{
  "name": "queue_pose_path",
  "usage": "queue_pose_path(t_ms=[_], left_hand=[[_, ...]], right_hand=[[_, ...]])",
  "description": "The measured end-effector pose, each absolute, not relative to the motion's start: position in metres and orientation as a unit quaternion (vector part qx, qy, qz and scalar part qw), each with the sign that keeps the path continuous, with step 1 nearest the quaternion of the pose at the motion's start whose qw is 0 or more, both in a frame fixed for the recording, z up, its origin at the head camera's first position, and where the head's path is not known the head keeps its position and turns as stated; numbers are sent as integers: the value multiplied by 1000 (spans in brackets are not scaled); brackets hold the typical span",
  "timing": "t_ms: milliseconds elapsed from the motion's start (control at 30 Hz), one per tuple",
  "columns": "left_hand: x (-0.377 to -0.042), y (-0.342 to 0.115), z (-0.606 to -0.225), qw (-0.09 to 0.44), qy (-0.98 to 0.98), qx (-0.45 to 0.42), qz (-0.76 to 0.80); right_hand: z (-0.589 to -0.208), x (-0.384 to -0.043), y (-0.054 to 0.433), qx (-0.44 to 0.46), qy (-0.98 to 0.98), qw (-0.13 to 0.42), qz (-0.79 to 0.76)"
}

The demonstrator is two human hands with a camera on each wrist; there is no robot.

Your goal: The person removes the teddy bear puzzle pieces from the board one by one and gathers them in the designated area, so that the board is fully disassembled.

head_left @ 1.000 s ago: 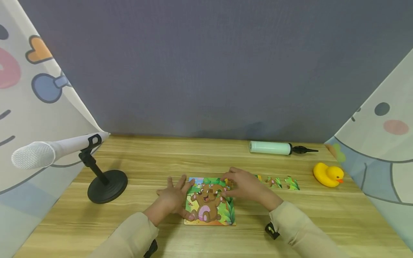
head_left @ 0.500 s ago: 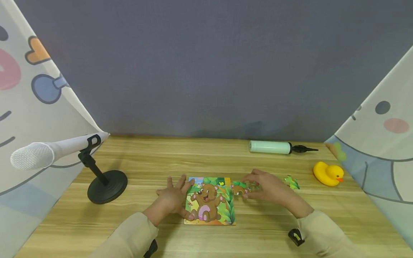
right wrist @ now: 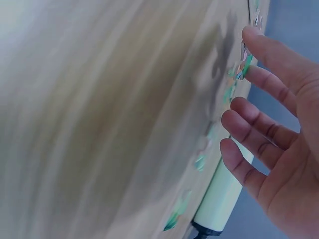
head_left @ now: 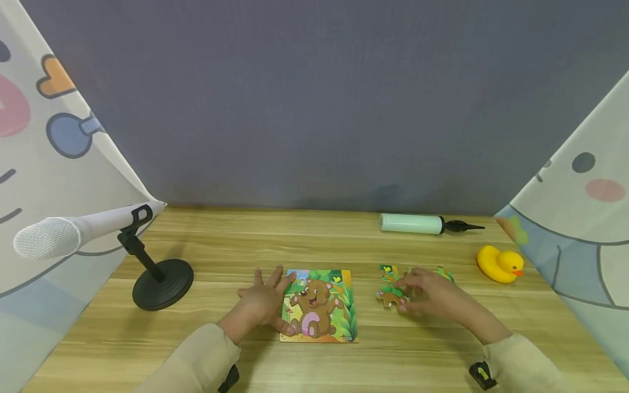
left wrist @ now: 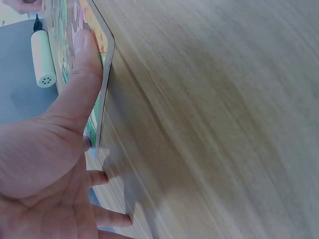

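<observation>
My left hand (head_left: 261,302) rests spread at the left edge of a square bear picture puzzle board (head_left: 319,311). Its thumb lies over the board's corner, plain in the left wrist view. Right of the board, my right hand (head_left: 434,295) pinches a puzzle piece with part of a bear's head (head_left: 391,297) between thumb and forefinger, low over the table. The other right fingers stay loosely bent in the right wrist view. Just behind that piece lies a green and yellow puzzle piece (head_left: 388,271). More puzzle pieces (head_left: 444,273) lie partly hidden behind the right hand.
A white microphone (head_left: 54,237) on a black stand (head_left: 163,284) is at the left. Toward the back right lies a pale green hand pump (head_left: 411,223) with a black nozzle. A yellow rubber duck (head_left: 499,264) sits at the right. A grey panel (head_left: 314,109) rises behind the wooden table.
My right hand has lifted the bear-head piece off the board and carried it to the right, beside the other pieces. The left hand has stayed in place on the board.
</observation>
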State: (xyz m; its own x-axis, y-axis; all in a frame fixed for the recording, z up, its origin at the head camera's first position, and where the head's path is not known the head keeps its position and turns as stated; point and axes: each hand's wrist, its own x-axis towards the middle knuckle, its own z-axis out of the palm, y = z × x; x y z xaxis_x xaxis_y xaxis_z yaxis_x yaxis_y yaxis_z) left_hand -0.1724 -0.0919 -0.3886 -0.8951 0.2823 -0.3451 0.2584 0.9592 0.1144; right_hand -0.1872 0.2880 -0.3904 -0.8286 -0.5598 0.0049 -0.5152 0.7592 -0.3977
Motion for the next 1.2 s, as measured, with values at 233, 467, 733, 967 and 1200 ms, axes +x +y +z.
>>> queue_pose_path(t_ms=[233, 467, 733, 967, 1200], left_hand=[[-172, -92, -388, 183, 972, 140, 35], [-172, -92, -388, 182, 973, 138, 37], [-172, -92, -388, 183, 973, 135, 41], [-172, -92, -388, 182, 973, 135, 37], [-171, -92, -388, 182, 974, 133, 38]], right_hand=[[-398, -185, 296, -286, 938, 58, -188], [-402, -184, 298, -284, 937, 68, -191], [-399, -184, 295, -282, 937, 77, -189], [-393, -188, 278, -281, 910, 93, -292], [-392, -191, 250, -297, 877, 106, -363]])
